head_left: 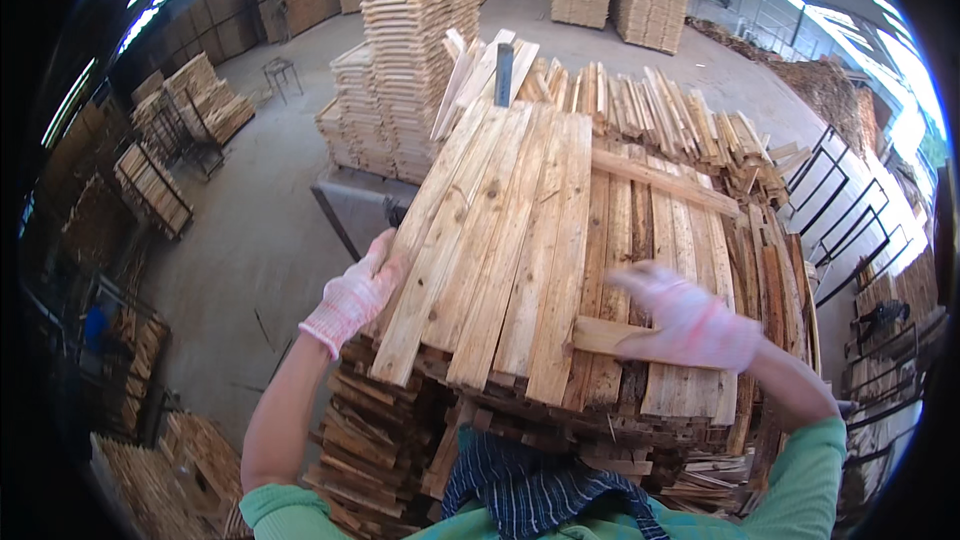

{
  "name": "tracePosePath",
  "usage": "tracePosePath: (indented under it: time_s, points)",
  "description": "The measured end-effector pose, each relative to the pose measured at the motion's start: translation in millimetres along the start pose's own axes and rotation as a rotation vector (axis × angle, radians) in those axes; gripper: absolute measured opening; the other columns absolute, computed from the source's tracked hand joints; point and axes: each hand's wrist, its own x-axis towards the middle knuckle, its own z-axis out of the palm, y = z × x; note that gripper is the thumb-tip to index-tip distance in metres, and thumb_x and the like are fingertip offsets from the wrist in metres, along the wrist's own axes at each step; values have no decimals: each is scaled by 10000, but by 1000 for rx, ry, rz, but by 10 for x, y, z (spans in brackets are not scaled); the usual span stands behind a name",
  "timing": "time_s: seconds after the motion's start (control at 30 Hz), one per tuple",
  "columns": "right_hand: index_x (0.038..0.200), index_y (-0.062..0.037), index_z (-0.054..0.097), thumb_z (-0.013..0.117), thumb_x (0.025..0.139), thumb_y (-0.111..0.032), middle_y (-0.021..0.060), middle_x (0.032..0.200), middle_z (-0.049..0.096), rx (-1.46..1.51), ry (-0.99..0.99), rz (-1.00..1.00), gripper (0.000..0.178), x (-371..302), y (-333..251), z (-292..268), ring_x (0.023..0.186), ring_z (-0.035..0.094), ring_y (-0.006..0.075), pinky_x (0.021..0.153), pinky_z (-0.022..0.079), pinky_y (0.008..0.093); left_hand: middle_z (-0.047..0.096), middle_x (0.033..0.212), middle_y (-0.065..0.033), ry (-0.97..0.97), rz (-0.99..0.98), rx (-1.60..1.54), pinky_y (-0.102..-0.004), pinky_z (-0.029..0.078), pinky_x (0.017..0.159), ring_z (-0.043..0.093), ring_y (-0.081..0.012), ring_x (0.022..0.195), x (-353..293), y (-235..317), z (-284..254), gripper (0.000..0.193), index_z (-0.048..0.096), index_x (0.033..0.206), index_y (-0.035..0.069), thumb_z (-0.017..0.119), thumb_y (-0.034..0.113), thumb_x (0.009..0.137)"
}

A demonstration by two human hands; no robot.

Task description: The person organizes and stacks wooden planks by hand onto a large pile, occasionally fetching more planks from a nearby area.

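A row of pale wooden planks [490, 230] lies side by side, running away from me on a tall wood stack. My left hand [358, 298], in a white and pink knit glove, presses against the outer edge of the leftmost plank, fingers stretched out. My right hand [695, 318], gloved alike and smeared by motion, is spread over the right part of the stack. Its thumb side is at a short crosswise strip [602, 336], partly hidden beneath the hand. Farther back, a second crosswise strip [665, 180] lies over rougher boards [622, 240].
Behind the planks stands a metal post [504, 75], with loose slats [650, 110] to its right. A tall stack of boards [420, 70] rises at the far left. Black metal racks [835, 210] stand at right. Concrete floor [240, 240] stretches along the left.
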Motion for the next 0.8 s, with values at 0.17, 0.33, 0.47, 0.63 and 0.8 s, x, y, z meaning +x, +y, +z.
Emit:
tracePosePath:
  time_s: [0.17,0.33,0.47,0.63,0.8]
  points:
    - [1575,-207,326,750,768,-670,273,1392,476,-209,-115,10,1023,366,-142,231,1291,478,478,1074,404,560,442,1522,-248,325,499,-24,-400,319,1183,453,-388,1391,-95,-77,-81,648,369,1527,-3,581,329,1011]
    - [1553,-207,368,738,758,-688,222,1384,499,-265,66,-78,1000,328,22,543,1264,497,460,1042,404,568,547,1289,-192,83,976,630,-548,404,1050,538,-399,1193,-930,14,-115,741,559,1322,97,736,578,787]
    - [1539,-210,393,752,745,-671,203,1382,507,-212,73,-84,985,363,-8,555,1255,502,451,1022,407,571,513,1330,-194,160,966,816,-571,390,1084,498,-403,1262,-788,-44,29,887,565,1278,132,837,592,570]
    - [1536,-223,394,763,737,-647,191,1391,515,-206,120,-54,976,292,39,584,1227,517,433,986,420,577,489,1345,-207,98,977,755,-593,377,1100,484,-421,1277,-556,98,58,945,547,1291,109,866,550,519]
    - [1546,-175,372,708,866,-536,219,1405,499,115,134,-132,841,355,465,354,1261,492,464,1041,420,589,447,1371,-187,-41,841,848,-552,368,1117,446,-400,1316,-745,334,-47,942,509,1348,129,926,409,551]
